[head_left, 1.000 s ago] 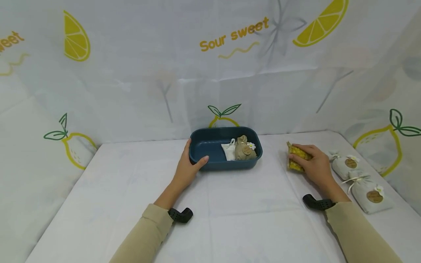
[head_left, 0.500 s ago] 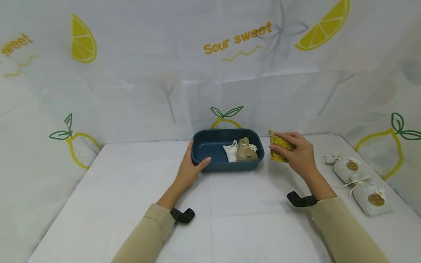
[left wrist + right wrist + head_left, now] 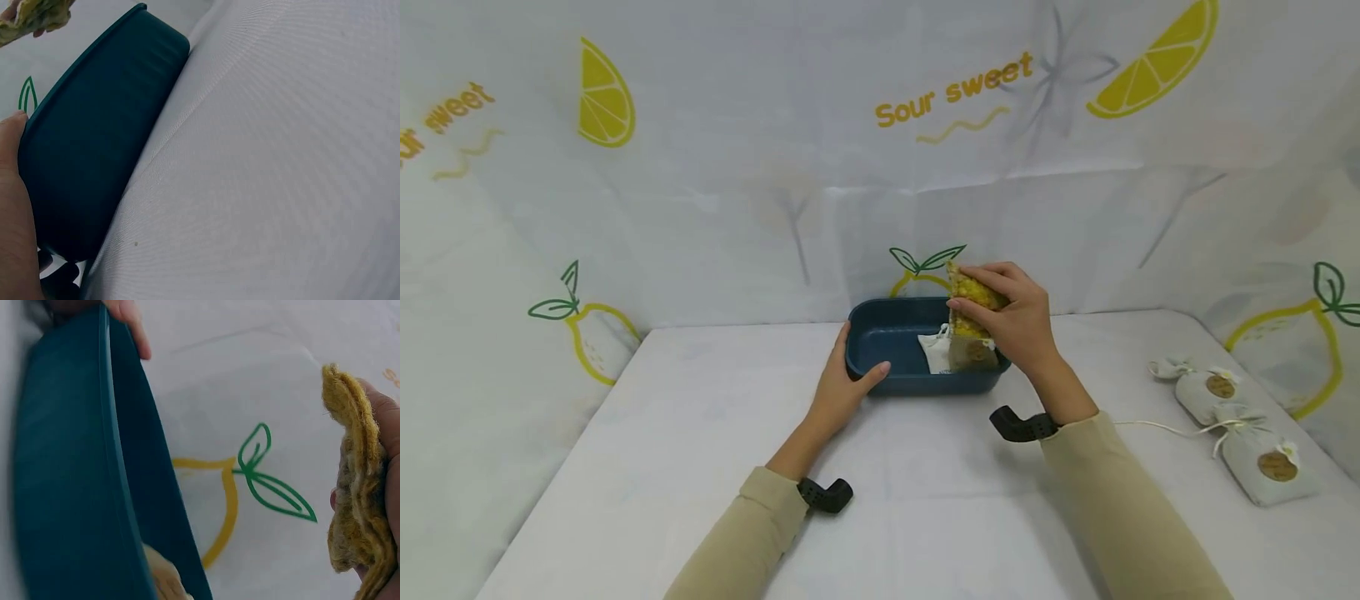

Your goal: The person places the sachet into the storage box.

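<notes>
My left hand (image 3: 838,387) grips the left end of a dark teal basin (image 3: 917,385), thumb over its front rim. The basin stands on the table; its outer wall (image 3: 94,131) fills the left part of the left wrist view. My right hand (image 3: 1022,315) pinches a yellow fabric sachet (image 3: 970,290) between thumb and fingers, above the basin's right half. In the right wrist view the sachet (image 3: 356,487) looks thick, folded and fuzzy at its edge. Inside the basin lies a small white pouch (image 3: 934,352). A brown burlap pouch (image 3: 976,355) beside it is partly covered.
Two white drawstring pouches (image 3: 1262,467) with round brown labels lie at the table's right side. A thin cord (image 3: 1165,427) trails left from the nearer one. White lemon-print cloth (image 3: 737,225) hangs behind the basin.
My right hand has carried the yellow sachet left, from beside the white pouches to above the basin. My left hand has stayed on the basin. The whole head view has shifted slightly.
</notes>
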`<state>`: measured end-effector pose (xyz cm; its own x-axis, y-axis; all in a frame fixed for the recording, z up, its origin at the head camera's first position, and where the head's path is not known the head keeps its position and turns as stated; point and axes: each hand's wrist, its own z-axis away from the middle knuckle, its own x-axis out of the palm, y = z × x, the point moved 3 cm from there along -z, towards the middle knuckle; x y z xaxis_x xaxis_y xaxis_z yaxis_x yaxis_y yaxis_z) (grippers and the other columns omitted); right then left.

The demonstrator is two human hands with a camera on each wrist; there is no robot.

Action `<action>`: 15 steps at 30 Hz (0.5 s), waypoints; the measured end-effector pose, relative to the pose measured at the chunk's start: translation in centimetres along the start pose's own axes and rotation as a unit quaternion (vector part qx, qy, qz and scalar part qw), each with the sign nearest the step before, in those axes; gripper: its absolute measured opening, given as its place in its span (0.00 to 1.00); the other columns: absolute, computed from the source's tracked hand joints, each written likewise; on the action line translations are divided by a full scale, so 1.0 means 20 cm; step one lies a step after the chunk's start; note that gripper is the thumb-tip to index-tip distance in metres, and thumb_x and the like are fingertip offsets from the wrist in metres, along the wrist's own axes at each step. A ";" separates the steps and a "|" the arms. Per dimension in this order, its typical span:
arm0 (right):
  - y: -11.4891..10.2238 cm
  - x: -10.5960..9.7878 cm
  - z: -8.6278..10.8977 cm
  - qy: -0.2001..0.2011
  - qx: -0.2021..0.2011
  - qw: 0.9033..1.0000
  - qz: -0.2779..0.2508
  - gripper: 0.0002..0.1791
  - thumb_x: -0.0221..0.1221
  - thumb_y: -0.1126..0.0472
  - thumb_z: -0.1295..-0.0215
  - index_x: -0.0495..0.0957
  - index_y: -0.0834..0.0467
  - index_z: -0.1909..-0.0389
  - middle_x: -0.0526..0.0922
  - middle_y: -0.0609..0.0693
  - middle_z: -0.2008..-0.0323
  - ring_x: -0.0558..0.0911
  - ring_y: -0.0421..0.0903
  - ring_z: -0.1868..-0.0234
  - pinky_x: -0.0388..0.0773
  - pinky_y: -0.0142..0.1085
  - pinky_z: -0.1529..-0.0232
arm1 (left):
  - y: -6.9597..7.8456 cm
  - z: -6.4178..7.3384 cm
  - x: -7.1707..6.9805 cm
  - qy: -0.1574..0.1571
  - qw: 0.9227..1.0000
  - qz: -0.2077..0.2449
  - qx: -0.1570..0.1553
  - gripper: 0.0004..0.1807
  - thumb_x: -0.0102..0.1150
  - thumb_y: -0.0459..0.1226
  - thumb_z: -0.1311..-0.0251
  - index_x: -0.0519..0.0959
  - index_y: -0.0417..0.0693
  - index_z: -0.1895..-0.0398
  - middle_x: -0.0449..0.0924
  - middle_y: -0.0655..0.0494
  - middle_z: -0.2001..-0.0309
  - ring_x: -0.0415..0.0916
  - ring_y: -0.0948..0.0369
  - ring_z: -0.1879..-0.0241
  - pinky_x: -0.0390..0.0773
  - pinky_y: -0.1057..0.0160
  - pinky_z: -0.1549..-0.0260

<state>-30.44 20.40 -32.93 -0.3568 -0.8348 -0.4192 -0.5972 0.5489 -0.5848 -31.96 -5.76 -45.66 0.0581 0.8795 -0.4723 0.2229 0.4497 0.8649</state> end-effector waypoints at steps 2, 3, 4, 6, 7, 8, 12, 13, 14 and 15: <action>0.00 0.05 -0.01 -0.003 -0.010 1.000 -0.009 0.25 0.74 0.64 0.45 0.85 0.55 0.43 0.82 0.57 0.49 0.82 0.52 0.52 0.73 0.15 0.57 | 0.00 0.00 0.00 0.004 1.000 0.003 0.000 0.55 0.62 0.64 0.40 0.41 0.65 0.17 0.45 0.58 0.17 0.45 0.54 0.18 0.54 0.41 0.23; 0.00 0.07 -0.01 -0.005 -0.013 1.000 -0.012 0.25 0.74 0.64 0.45 0.85 0.54 0.43 0.82 0.57 0.49 0.82 0.53 0.52 0.73 0.15 0.56 | 0.00 -0.01 0.01 0.006 1.000 0.005 0.001 0.55 0.62 0.64 0.40 0.41 0.64 0.17 0.45 0.58 0.17 0.46 0.54 0.18 0.54 0.41 0.23; 0.00 0.09 0.00 -0.007 -0.015 1.000 -0.013 0.26 0.75 0.63 0.46 0.85 0.54 0.44 0.82 0.57 0.49 0.82 0.53 0.51 0.73 0.15 0.55 | 0.00 -0.01 0.01 0.005 1.000 0.006 0.000 0.56 0.61 0.65 0.40 0.41 0.65 0.17 0.44 0.58 0.17 0.46 0.54 0.18 0.54 0.41 0.23; 0.01 0.12 0.00 -0.008 -0.018 1.000 -0.009 0.26 0.75 0.63 0.47 0.85 0.55 0.44 0.82 0.57 0.49 0.82 0.54 0.50 0.72 0.15 0.54 | -0.01 -0.01 0.02 0.001 1.000 0.007 0.002 0.56 0.61 0.65 0.40 0.41 0.65 0.17 0.44 0.58 0.17 0.45 0.53 0.18 0.54 0.40 0.23; 0.01 0.13 0.01 -0.009 -0.019 1.000 -0.005 0.26 0.75 0.63 0.47 0.85 0.55 0.44 0.82 0.57 0.49 0.83 0.54 0.50 0.71 0.14 0.53 | -0.01 -0.01 0.03 -0.001 1.000 0.007 0.002 0.56 0.61 0.66 0.40 0.40 0.65 0.17 0.44 0.58 0.17 0.45 0.53 0.18 0.54 0.40 0.23; 0.01 0.14 0.01 -0.011 -0.019 1.000 -0.002 0.27 0.76 0.63 0.47 0.85 0.55 0.44 0.83 0.57 0.49 0.83 0.54 0.50 0.71 0.14 0.53 | -0.01 -0.01 0.03 -0.003 1.000 0.006 -0.001 0.56 0.60 0.66 0.40 0.40 0.66 0.17 0.44 0.58 0.17 0.46 0.53 0.18 0.54 0.40 0.23; 0.03 0.17 0.02 -0.015 -0.016 1.000 0.000 0.27 0.76 0.62 0.47 0.85 0.54 0.43 0.83 0.57 0.49 0.83 0.54 0.50 0.70 0.14 0.53 | -0.01 0.00 0.02 0.001 1.000 0.005 -0.007 0.56 0.62 0.65 0.41 0.41 0.66 0.17 0.45 0.59 0.17 0.46 0.53 0.18 0.55 0.40 0.24; 0.03 0.18 0.02 -0.015 -0.017 1.000 -0.003 0.27 0.76 0.62 0.47 0.85 0.55 0.43 0.83 0.58 0.49 0.83 0.54 0.50 0.71 0.14 0.53 | -0.01 0.00 0.01 0.002 1.000 0.005 -0.008 0.56 0.62 0.65 0.41 0.41 0.66 0.17 0.45 0.59 0.17 0.47 0.54 0.18 0.55 0.40 0.24; 0.04 0.19 0.02 -0.015 -0.018 1.000 -0.004 0.27 0.76 0.62 0.47 0.85 0.54 0.43 0.83 0.58 0.49 0.83 0.54 0.51 0.72 0.15 0.54 | -0.01 0.00 0.01 0.003 1.000 0.005 -0.007 0.56 0.62 0.65 0.41 0.41 0.66 0.17 0.45 0.59 0.17 0.47 0.53 0.18 0.55 0.40 0.24; 0.04 0.21 0.02 -0.017 -0.020 1.000 -0.004 0.27 0.76 0.62 0.47 0.85 0.54 0.43 0.83 0.58 0.49 0.83 0.54 0.51 0.73 0.17 0.55 | -0.01 0.00 0.00 0.003 1.000 0.004 -0.005 0.56 0.62 0.65 0.41 0.41 0.66 0.17 0.45 0.58 0.17 0.47 0.53 0.18 0.55 0.40 0.24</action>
<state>-32.19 17.39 -35.43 -0.3280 -0.8372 -0.4376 -0.6286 0.5392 -0.5604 -32.06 -5.76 -45.78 0.0532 0.8842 -0.4641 0.2134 0.4440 0.8703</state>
